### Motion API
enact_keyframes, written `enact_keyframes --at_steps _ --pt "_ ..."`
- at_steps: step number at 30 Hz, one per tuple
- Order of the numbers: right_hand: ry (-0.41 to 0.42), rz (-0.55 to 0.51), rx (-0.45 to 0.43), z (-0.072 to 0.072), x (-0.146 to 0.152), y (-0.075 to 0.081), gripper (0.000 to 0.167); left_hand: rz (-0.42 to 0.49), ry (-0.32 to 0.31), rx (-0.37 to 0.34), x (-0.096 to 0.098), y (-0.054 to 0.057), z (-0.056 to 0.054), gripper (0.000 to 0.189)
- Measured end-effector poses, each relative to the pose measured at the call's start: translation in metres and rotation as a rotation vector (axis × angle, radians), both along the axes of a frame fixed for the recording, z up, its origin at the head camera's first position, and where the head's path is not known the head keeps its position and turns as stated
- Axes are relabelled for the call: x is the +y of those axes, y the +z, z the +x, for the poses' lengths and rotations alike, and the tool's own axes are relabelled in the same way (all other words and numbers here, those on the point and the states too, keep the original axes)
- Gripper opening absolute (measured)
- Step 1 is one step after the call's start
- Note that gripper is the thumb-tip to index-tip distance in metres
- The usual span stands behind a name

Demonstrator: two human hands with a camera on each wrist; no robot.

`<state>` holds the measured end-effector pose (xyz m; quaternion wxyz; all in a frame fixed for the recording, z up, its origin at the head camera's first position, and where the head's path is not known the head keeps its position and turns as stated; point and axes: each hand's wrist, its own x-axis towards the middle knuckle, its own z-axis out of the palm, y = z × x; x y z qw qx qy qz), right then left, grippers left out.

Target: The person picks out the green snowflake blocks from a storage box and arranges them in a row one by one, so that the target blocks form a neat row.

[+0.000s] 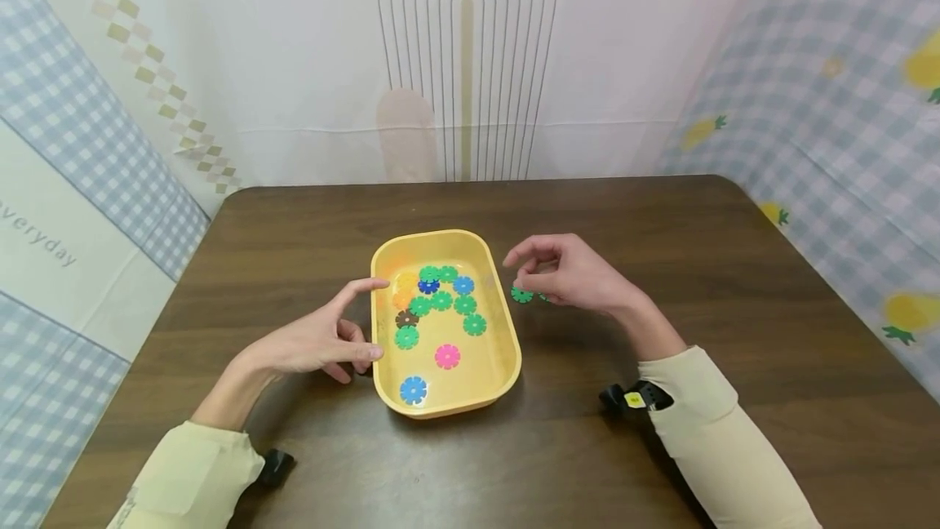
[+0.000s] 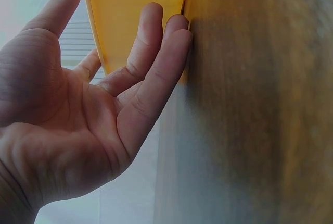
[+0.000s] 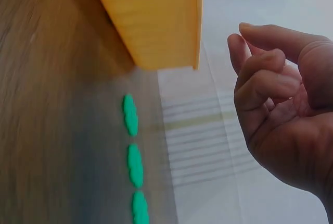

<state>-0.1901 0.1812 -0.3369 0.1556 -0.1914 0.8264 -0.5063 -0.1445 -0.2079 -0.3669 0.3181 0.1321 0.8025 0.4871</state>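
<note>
A yellow plastic tray (image 1: pixel 470 398) sits on the table with several flower-shaped plastic discs inside, many of them green. My left hand (image 1: pixel 312 341) is at its left side, thumb and index fingertips touching the rim. In the left wrist view, the other fingers of the left hand (image 2: pixel 78 109) bend loosely beside the tray's wall (image 2: pixel 130 5). To the right of the tray, my right hand (image 1: pixel 576 272) hovers above green discs (image 1: pixel 522 295), partly covering them. The right wrist view shows the right hand (image 3: pixel 286 99) with thumb and index tips close together and nothing visible between them.
In the tray lie a pink disc (image 1: pixel 447 357), a blue disc (image 1: pixel 414 390) and a brown disc (image 1: pixel 407 318). Three green discs (image 3: pixel 135 165) lie in a row on the dark wooden table (image 1: pixel 587 464). Patterned cloth (image 1: pixel 308 64) hangs behind the table.
</note>
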Motion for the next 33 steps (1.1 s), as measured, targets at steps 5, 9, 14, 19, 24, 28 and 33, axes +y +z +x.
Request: enact_keyframes --at_steps 5,9,14,19,24,28,33 --pt "0.042 0.026 0.075 0.001 -0.019 0.007 0.025 0.003 -0.003 0.005 0.0 0.001 0.0 0.099" --pt "0.08 0.058 0.11 0.002 -0.037 0.011 0.024 0.009 -0.001 0.005 -0.001 0.001 0.001 0.099" --pt "0.163 0.109 0.142 0.004 -0.062 0.014 0.023 0.009 -0.002 0.011 -0.002 -0.001 0.0 0.099" --pt "0.236 0.121 0.116 0.006 -0.081 0.009 0.022 0.009 -0.006 0.013 -0.001 -0.002 0.0 0.097" --pt "0.274 0.132 0.093 0.009 -0.094 0.001 0.022 0.008 -0.006 0.012 0.0 -0.002 -0.001 0.096" --pt "0.3 0.145 0.122 0.01 -0.104 -0.002 0.021 0.004 0.0 0.009 0.0 -0.003 -0.002 0.094" --pt "0.304 0.163 0.128 0.009 -0.116 -0.007 0.018 0.013 -0.003 0.013 -0.001 -0.002 -0.001 0.096"
